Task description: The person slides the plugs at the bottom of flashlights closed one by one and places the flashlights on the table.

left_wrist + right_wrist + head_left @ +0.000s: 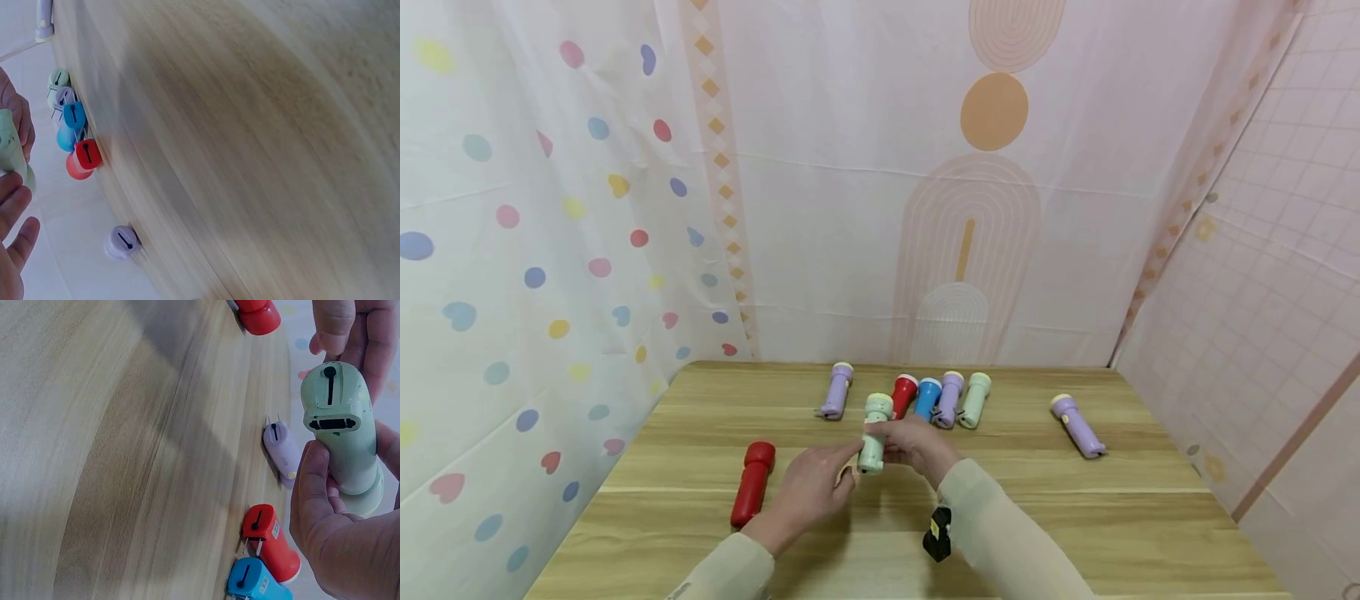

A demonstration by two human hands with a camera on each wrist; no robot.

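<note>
My right hand [917, 446] grips a pale green flashlight [874, 433] above the table, its lens end pointing away. In the right wrist view the flashlight's tail [331, 394] shows a black slot and a dark recess; no prongs stick out there. The left hand [812, 487] is at the flashlight's left side, finger touching it near the tail, with the other fingers [24, 240] loosely extended. Behind the hands lie a red flashlight [905, 393], a blue one [928, 397], a purple one [950, 400] and another green one [976, 402], side by side.
A larger red flashlight [752, 483] lies left of the left hand. One purple flashlight [837, 392] lies at the back left, another [1078, 427] on the right. A small black object [937, 534] with a yellow mark shows beside the right sleeve. Patterned curtains [850, 208] surround the wooden table [1112, 517].
</note>
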